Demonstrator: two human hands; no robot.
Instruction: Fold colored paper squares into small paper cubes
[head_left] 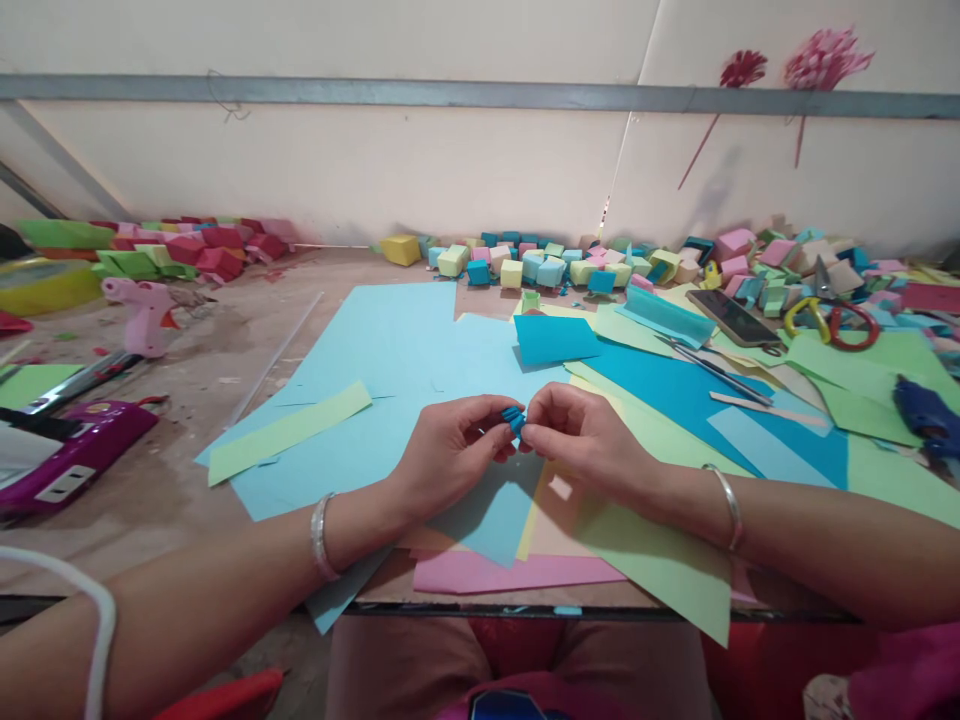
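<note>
Between my two hands, above the sheets of paper, is a small piece of folded blue paper (514, 418). My left hand (457, 440) is closed, pinching the piece between thumb and fingers. From the other side my right hand (581, 432) is closed too, its thumb and fingertips meeting at the piece's right edge. Part of the piece is hidden by the fingers. Beneath the hands lie large light blue sheets (375, 350), and a pale green strip (292, 432) rests on them at the left.
Scissors (831, 322), a phone (733, 318) and tweezers (721, 374) lie at the right on coloured paper. A row of small paper boxes (551, 272) lines the wall. At the left are a pink glue gun (142, 312) and a purple power strip (82, 455).
</note>
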